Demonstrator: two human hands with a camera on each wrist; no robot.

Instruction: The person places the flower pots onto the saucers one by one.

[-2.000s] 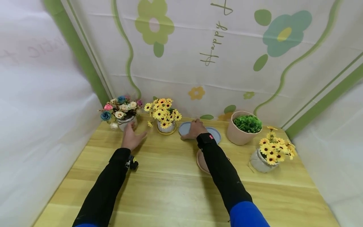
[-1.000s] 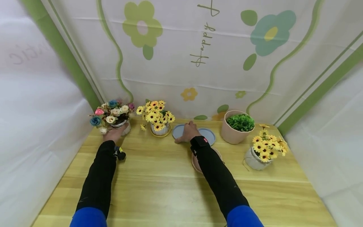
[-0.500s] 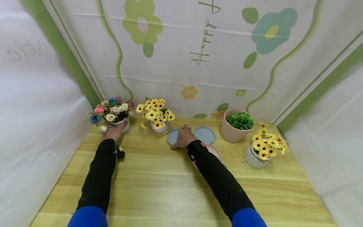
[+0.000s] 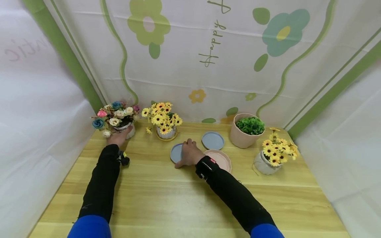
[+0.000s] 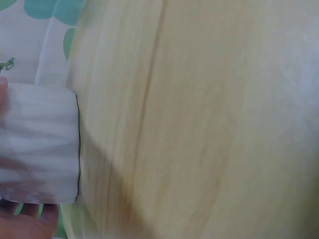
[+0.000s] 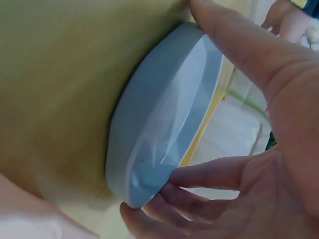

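My left hand [image 4: 117,138] grips the pale grey pot [image 5: 40,144] of mixed artificial roses [image 4: 116,115] at the back left. In the left wrist view, the thumb is on one side of that pot and the fingers on the other. Near mid-table my right hand [image 4: 190,153] holds a blue-grey plant saucer [image 4: 176,153] by its rim, thumb at one edge and fingertips at the opposite one. The right wrist view shows the saucer [image 6: 164,119] on or just above the wood; I cannot tell which. Behind and right of that hand lie a second blue-grey saucer [image 4: 213,141] and a pink saucer [image 4: 222,160].
Yellow daisies [image 4: 162,119] in a pot stand on a yellow saucer [image 4: 167,138] between the hands. To the right are a pink pot [image 4: 242,137] with green foliage and a grey pot [image 4: 265,164] of yellow daisies. A printed cloth [image 4: 178,72] hangs along the table's back edge.
My left hand has closed round the rose pot. My right hand has drawn one blue-grey saucer toward the front left, away from the other, and the pink saucer is less covered by the arm.
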